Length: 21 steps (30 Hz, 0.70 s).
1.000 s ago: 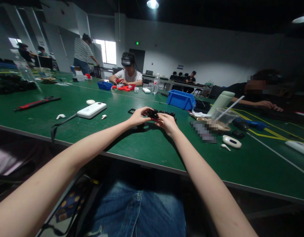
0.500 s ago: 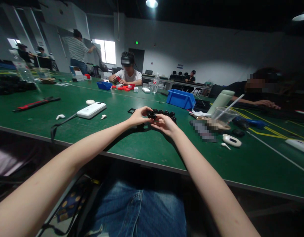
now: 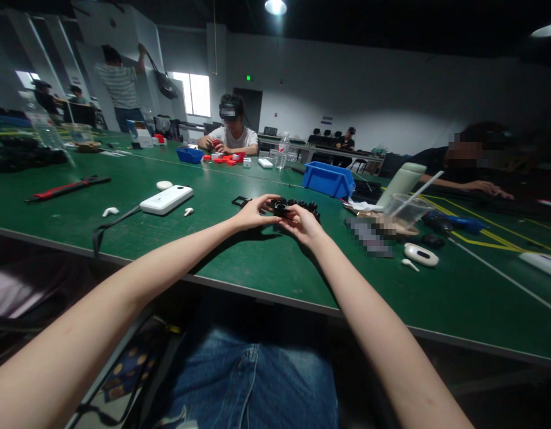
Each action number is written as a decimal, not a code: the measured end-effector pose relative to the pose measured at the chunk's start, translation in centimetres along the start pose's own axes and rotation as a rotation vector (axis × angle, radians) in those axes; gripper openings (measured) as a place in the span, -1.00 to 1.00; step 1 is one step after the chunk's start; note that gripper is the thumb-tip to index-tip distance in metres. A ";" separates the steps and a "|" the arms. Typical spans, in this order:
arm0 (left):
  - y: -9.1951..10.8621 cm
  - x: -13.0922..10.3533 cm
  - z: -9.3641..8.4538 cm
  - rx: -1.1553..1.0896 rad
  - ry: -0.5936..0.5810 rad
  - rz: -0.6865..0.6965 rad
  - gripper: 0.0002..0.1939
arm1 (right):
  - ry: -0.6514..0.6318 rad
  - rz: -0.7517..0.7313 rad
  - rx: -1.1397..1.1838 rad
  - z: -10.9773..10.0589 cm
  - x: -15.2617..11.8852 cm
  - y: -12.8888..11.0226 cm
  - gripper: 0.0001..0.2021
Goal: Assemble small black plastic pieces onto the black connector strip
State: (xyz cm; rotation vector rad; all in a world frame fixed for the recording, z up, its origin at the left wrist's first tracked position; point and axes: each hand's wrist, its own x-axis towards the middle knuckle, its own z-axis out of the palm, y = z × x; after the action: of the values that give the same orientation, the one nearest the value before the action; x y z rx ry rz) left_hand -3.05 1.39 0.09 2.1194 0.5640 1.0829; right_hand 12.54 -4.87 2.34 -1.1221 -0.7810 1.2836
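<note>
Just above the green table [image 3: 239,268], both hands hold a small black part [image 3: 280,207] with a round, shiny ring on the side facing me. The fingers and thumb of my left hand [image 3: 257,213] grip its left side. My right hand [image 3: 302,223] closes on its right side, fingers curled. Right behind the hands lies a heap of black parts [image 3: 311,207], partly hidden by them. A flat black frame [image 3: 240,201] rests by my left fingers. The black part's exact kind is too small to tell.
A white power bank [image 3: 167,199] with a strap and loose earbuds [image 3: 110,211] lie to the left. Behind the hands stands a blue bin [image 3: 329,179]. A plastic cup [image 3: 407,210], green bottle [image 3: 401,183] and earbud case [image 3: 420,254] are at right. A person [image 3: 233,134] sits opposite.
The black part has shifted slightly right and turned, so its ringed side shows more. Both hands still hold it. In the background, a standing person has lifted a dark bag.
</note>
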 end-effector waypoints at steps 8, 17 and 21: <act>-0.4 0.6 -0.2 -0.057 0.179 -0.019 -0.44 | 0.094 -0.210 0.017 -0.2 0.8 0.0 -0.91; -0.4 1.1 0.0 -0.261 0.147 -0.072 -0.48 | -0.045 -0.340 -0.120 0.1 0.8 0.3 -0.83; -0.6 1.2 0.0 -0.303 0.143 -0.091 -0.51 | -0.051 -0.364 -0.151 0.0 0.9 0.4 -0.81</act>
State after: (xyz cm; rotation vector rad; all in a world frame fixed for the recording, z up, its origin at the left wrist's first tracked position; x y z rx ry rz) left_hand -2.48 2.55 0.29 1.7500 0.5213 1.1934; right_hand 12.59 -4.06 1.84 -1.0110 -1.0809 0.9622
